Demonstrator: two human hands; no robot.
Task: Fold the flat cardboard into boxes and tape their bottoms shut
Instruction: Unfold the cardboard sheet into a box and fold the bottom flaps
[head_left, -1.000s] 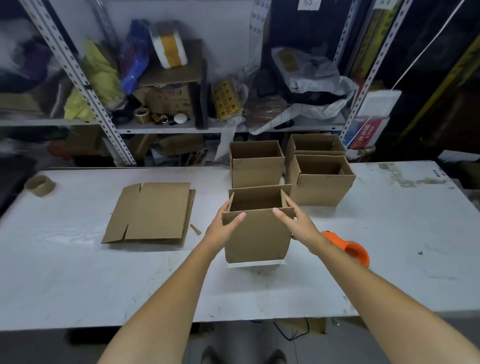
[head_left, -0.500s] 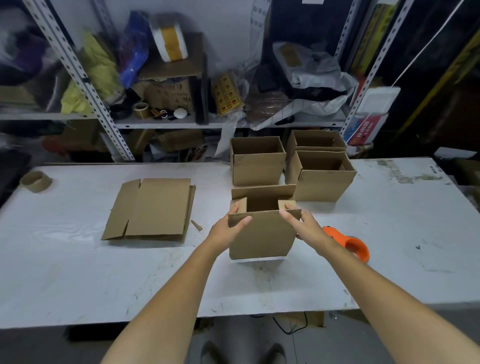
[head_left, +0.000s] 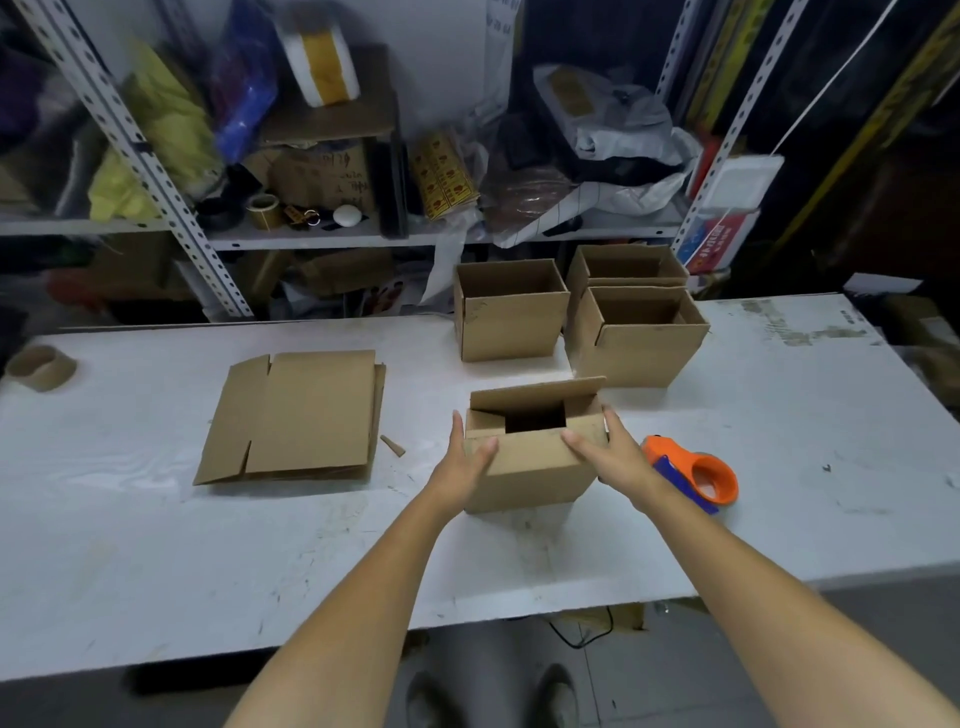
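Observation:
A small cardboard box (head_left: 530, 480) stands on the white table (head_left: 156, 545) in front of me. Its two side flaps lie folded inward and the near flap is bent down over them; the far flap still stands up. My left hand (head_left: 462, 460) presses on the box's left side and near flap. On the right side and near flap rests my right hand (head_left: 608, 452). A stack of flat cardboard (head_left: 296, 415) lies to the left. An orange tape dispenser (head_left: 696, 473) sits just right of the box, behind my right wrist.
Three open folded boxes (head_left: 511, 317) (head_left: 639, 338) (head_left: 626, 267) stand at the back of the table. A tape core (head_left: 39, 366) sits at the far left edge. A cardboard scrap (head_left: 392, 446) lies by the flat stack. Cluttered metal shelves (head_left: 171, 171) rise behind the table.
The box's side flaps have been folded inward and the near flap has come down over them. Both hands shifted from the open top edges onto the folded flaps.

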